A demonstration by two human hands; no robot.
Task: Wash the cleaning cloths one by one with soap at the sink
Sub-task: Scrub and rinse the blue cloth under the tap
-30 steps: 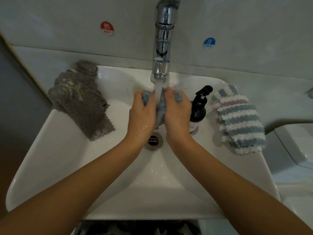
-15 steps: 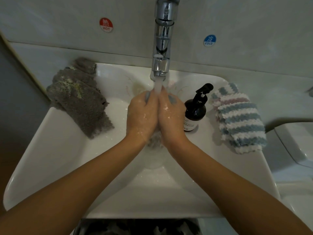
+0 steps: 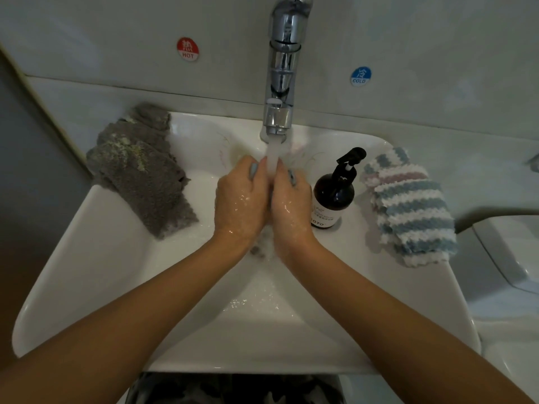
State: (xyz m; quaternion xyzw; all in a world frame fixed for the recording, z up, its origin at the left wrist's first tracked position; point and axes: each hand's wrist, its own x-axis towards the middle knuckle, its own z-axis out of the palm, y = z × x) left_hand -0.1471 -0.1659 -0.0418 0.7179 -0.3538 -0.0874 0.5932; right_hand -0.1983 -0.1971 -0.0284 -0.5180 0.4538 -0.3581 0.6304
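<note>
Rinse and scrub step, blue cloth (image 3: 253, 171) under running water.

Current state:
- Left hand (image 3: 237, 199) and right hand (image 3: 291, 201) pressed together over the middle of the sink (image 3: 96, 275), fingers curled round the blue cloth; only small blue edges visible between the fingers, the rest hidden inside the grip.
- Water stream (image 3: 272, 154) from the faucet (image 3: 281, 68) falling on the fingertips at the seam between the two hands.
- Grey cloth (image 3: 143, 170) draped over the far left rim of the sink, apparently soiled, judged not yet washed.
- Striped cloth (image 3: 408, 208) lying at the right rim, just beside the soap bottle (image 3: 332, 196); washed or not, cannot tell.

Procedure for good execution:
1. Keep the bundle directly under the stream, low in the basin, to limit splash.
2. Rub one half of the cloth against the other with short opposing strokes; avoid mere squeezing.
3. Open and refold the cloth at intervals so that hidden inner layers meet the water.
4. Continue until runoff looks clear and free of suds.
5. Wring over the drain, not over the rim.

Cautions:
- Soap bottle near the right hand; keep the elbow and wrist clear to avoid tipping.
- Wet skin and soapy cloth likely slippery; maintain a firm grip.
</note>
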